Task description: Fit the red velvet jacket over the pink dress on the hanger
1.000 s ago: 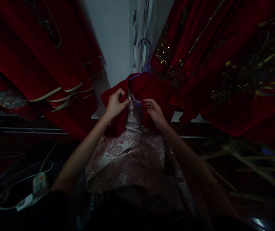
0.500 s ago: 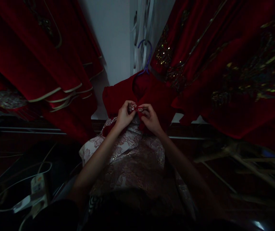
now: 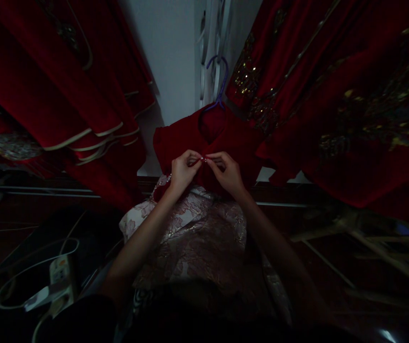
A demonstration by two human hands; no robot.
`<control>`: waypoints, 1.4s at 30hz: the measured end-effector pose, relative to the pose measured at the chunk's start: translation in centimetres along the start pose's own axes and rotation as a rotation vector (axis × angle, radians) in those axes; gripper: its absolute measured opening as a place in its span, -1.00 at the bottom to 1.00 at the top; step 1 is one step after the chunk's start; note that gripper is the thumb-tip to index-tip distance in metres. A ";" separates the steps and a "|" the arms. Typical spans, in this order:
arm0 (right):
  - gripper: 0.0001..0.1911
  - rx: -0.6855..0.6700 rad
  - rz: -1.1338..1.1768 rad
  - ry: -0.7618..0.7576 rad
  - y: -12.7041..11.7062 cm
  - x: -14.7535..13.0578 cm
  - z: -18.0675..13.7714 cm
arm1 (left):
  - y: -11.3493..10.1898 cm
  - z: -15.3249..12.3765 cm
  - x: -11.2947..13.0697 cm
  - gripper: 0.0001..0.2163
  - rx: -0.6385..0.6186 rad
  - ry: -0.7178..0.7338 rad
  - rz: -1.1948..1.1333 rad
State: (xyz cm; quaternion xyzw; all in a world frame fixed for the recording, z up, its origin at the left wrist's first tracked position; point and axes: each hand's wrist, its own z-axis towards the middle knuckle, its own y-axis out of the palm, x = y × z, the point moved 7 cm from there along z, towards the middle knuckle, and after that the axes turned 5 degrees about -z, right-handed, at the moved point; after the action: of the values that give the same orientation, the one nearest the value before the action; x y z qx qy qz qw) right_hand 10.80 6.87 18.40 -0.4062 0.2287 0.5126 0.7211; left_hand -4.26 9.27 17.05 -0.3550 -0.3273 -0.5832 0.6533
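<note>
A red short-sleeved garment (image 3: 178,137) hangs in front of me on a purple hanger (image 3: 223,85). My left hand (image 3: 183,172) and my right hand (image 3: 229,172) meet at its front, just below the neck opening. Each pinches one side of a small shiny jewelled clasp (image 3: 203,159) between thumb and forefinger. Fingertips cover most of the clasp, so I cannot tell whether its halves are hooked together. Below the hands, a pale pink patterned fabric (image 3: 186,214) with a glossy surface spreads over my lap. A beaded trim (image 3: 158,186) shows left of my left wrist.
Red velvet clothes (image 3: 79,85) with pale piping hang at left. Others with gold sequins (image 3: 386,109) hang at right. A white power strip (image 3: 60,281) with cables lies at lower left. Wooden bars (image 3: 379,247) stand at lower right, in dim light.
My hands have drawn the two jewelled pieces of the clasp together; they showed slightly apart before. The front edges of the red garment now meet below the neck opening.
</note>
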 end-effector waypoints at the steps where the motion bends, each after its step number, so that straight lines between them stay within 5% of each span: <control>1: -0.80 0.003 -0.004 -0.001 0.0 0.0 0.0 | 0.0 0.0 0.1 -0.94 -0.010 0.008 0.017; 11: -0.80 0.150 -0.043 -0.035 -0.7 -0.7 -0.4 | 0.9 -0.3 2.4 -0.86 -0.222 0.140 0.195; 34: -0.74 0.029 -0.084 -0.105 -1.6 -0.5 0.2 | 3.2 0.1 4.1 -0.93 -0.491 0.345 0.413; 42: -0.22 0.028 -0.018 -0.081 0.8 1.7 -2.4 | 4.4 -0.4 0.1 -0.93 -0.123 0.068 0.027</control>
State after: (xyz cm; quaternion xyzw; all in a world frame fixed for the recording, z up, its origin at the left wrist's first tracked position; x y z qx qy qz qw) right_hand 10.87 5.96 15.54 -0.3769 0.2030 0.5187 0.7400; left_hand 0.13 9.16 16.56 -0.3787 -0.2636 -0.6050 0.6489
